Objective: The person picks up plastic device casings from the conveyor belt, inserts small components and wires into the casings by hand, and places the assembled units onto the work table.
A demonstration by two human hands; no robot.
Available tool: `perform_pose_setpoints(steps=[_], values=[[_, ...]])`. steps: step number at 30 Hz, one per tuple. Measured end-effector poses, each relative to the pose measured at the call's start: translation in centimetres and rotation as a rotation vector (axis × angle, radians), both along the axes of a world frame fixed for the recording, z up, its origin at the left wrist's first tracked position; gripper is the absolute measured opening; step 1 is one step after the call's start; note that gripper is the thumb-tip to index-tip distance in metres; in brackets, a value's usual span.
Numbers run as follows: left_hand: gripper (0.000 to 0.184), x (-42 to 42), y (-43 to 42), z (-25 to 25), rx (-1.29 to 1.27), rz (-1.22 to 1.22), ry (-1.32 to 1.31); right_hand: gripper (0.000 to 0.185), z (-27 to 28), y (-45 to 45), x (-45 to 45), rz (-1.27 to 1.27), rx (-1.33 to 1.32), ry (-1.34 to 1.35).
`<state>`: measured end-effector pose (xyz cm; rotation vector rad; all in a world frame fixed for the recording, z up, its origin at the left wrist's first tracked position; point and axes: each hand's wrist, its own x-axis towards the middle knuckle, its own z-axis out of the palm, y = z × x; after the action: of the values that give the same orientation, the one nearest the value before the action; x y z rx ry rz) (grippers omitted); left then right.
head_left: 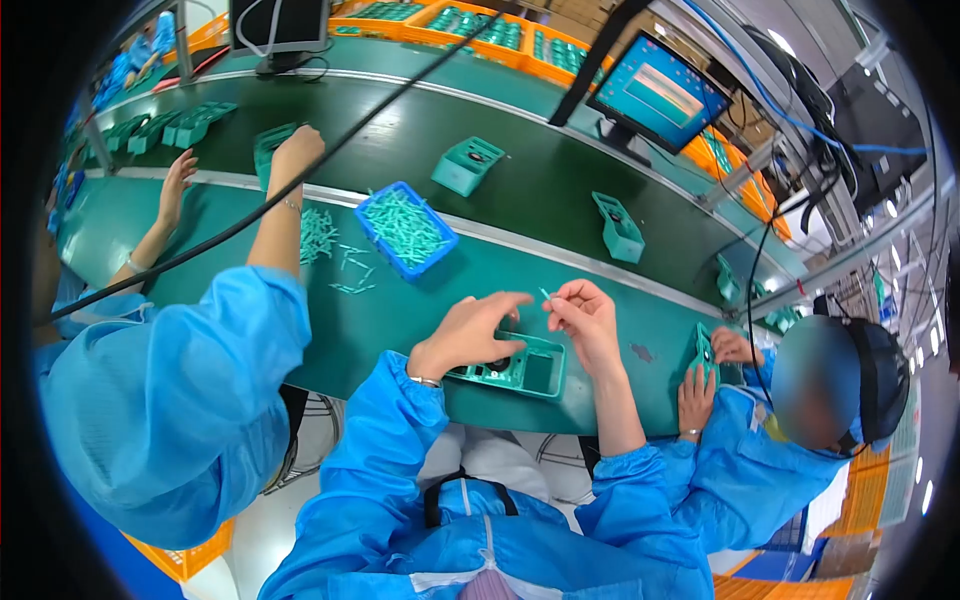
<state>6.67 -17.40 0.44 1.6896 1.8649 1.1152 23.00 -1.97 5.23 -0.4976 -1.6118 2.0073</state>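
A green plastic housing (540, 368) with a dark round part inside lies on the bench in front of me. My left hand (468, 335) is over its left end, thumb and fingers apart, with nothing visible between them. Just above the right end of the housing, my right hand (588, 318) pinches a small green plastic strip (545, 294) between thumb and fingertips. Beyond my hands stands a blue bin (428, 266) filled with similar green strips (402, 228). More loose strips (318, 236) lie in a pile beside it.
A conveyor belt (380, 150) carrying green housings (468, 166) runs behind the bench. Co-workers in blue sit close on both sides, the left one's arm (275, 220) reaching to the belt. A black cable (375, 110) crosses the view. A monitor (660, 90) stands beyond.
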Motion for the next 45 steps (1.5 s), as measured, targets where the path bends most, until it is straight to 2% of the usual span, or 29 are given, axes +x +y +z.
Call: perform_pose_setpoints(steps=[2, 8, 13, 16, 17, 19, 20, 22, 25, 29, 32, 34, 38, 40, 45], values=[[0.063, 0.6, 0.1, 0.3, 0.143, 0.061, -0.077, 0.009, -1.5, -0.3, 1.4, 0.001, 0.083, -0.042], [0.048, 0.6, 0.6, -0.2, 0.24, -0.02, -0.014, 0.01, -3.0, -2.2, 2.4, -0.064, 0.236, -0.098], [0.017, 0.1, 1.2, -0.7, 0.391, 0.009, 0.017, 0.011, -3.1, -2.9, 2.1, -0.08, 0.403, -0.201], [0.011, 0.0, 1.2, -0.6, 0.386, 0.002, -0.009, 0.013, -2.6, -3.1, 2.0, -0.142, 0.544, -0.249], [0.011, 0.0, 1.2, -0.6, 0.384, -0.001, -0.008, 0.013, -2.3, -3.3, 2.1, -0.145, 0.542, -0.249], [0.012, 0.1, 1.3, -0.7, 0.398, -0.012, -0.009, 0.017, -1.7, -3.8, 2.1, -0.239, 0.802, -0.23], [0.012, 0.1, 1.3, -0.8, 0.396, -0.014, -0.012, 0.017, -1.8, -3.9, 2.2, -0.24, 0.799, -0.233], [0.012, 0.1, 1.3, -0.7, 0.363, -0.02, -0.014, 0.019, -2.2, -4.0, 2.3, -0.259, 1.002, -0.184], [0.013, 0.1, 1.3, -0.9, 0.373, -0.026, -0.004, 0.012, -2.6, -4.1, 2.2, -0.291, 1.085, -0.21], [0.013, 0.0, 1.3, -1.0, 0.366, -0.029, -0.002, 0.011, -2.8, -4.2, 2.1, -0.308, 1.066, -0.215], [0.016, 0.1, 1.1, -0.7, 0.346, -0.058, 0.028, 0.013, -2.9, -4.2, 2.7, -0.31, 1.179, -0.274], [0.029, 0.5, 0.8, 0.1, 0.181, -0.036, -0.226, 0.011, -2.5, -4.4, 3.3, -0.325, 1.231, -0.32], [0.042, 0.0, 0.6, -0.1, 0.071, 0.007, -0.281, 0.011, -2.3, -4.8, 4.4, -0.346, 1.167, -0.35], [0.05, -0.5, 0.9, -1.0, 0.101, -0.107, -0.254, 0.012, -2.2, -4.9, 4.6, -0.337, 1.253, -0.314], [0.045, 0.0, 0.5, -0.2, -0.055, -0.095, -0.327, 0.013, -2.3, -5.5, 3.9, -0.302, 1.329, -0.325]])
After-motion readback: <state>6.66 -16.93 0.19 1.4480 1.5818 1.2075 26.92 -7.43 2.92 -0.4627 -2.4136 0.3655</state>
